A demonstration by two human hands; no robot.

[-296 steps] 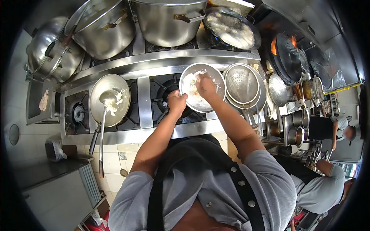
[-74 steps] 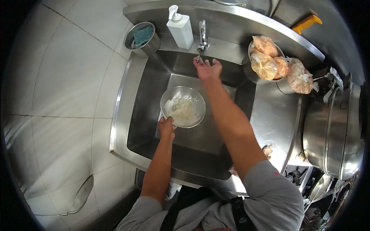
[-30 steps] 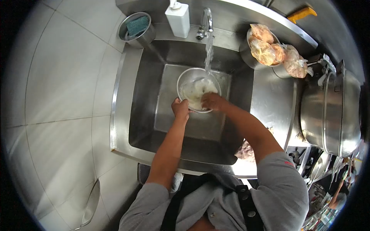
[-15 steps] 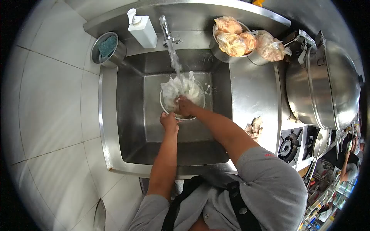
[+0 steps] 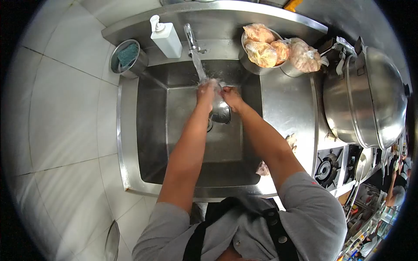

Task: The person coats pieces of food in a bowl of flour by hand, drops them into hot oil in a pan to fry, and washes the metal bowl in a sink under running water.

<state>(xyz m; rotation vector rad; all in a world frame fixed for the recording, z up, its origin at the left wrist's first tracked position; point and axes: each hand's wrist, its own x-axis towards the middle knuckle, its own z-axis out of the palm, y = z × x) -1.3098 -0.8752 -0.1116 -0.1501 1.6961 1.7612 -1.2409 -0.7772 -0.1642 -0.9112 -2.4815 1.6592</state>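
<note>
A metal bowl point(image 5: 221, 112) is tilted on its side over the sink point(image 5: 204, 148), its outer surface showing. My right hand point(image 5: 231, 96) is closed on the bowl's right edge. My left hand point(image 5: 206, 95) is at the bowl's left side, under the stream from the faucet point(image 5: 191, 40). Splashing water blurs its fingers, so their grip cannot be made out. The bowl's inside is hidden from view.
A white pump bottle point(image 5: 168, 41) and a metal container with a green scouring pad point(image 5: 127, 55) stand behind the sink. Bagged food point(image 5: 262, 53) fills a pot at the back right. A large lidded pot point(image 5: 361, 98) and a burner point(image 5: 325, 168) are at the right.
The bowl has gone from upright, with white wet contents, to tilted on its side. My right hand has moved from inside it to its edge. Earlier, the stove was in view instead of the sink.
</note>
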